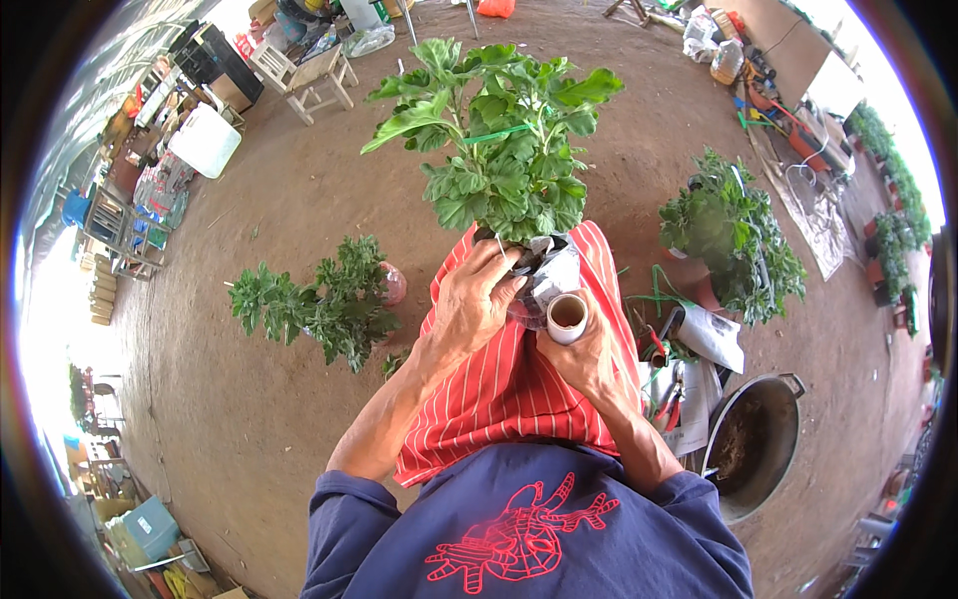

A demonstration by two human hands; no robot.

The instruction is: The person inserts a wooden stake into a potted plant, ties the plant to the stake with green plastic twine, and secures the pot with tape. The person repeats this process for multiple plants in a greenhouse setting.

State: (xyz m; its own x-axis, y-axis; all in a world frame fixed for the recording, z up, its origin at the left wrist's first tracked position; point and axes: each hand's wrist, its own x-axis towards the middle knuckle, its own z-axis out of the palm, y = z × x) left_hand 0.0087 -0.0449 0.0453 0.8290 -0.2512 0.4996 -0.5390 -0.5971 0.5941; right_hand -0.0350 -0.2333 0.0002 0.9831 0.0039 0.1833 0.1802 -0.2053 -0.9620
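A leafy green potted plant (501, 150), its stems circled by a green tie (498, 135), stands at my knees over red striped cloth (486, 389). At its base is a dark root mass or pot partly wrapped in printed paper and clear plastic (555, 269). My left hand (475, 288) rests with bent fingers at the left of this base; whether it grips the base is hard to tell. In my right hand (587, 348) is a pale hollow tube (566, 313), its open end facing up, beside the wrapped base.
Bushy potted plants stand on the earth floor at left (337, 307) and right (737, 239). Close by my right side are red-handled pruners (673, 408) on paper and a large metal pot (756, 449). A wooden chair (314, 75) stands further off.
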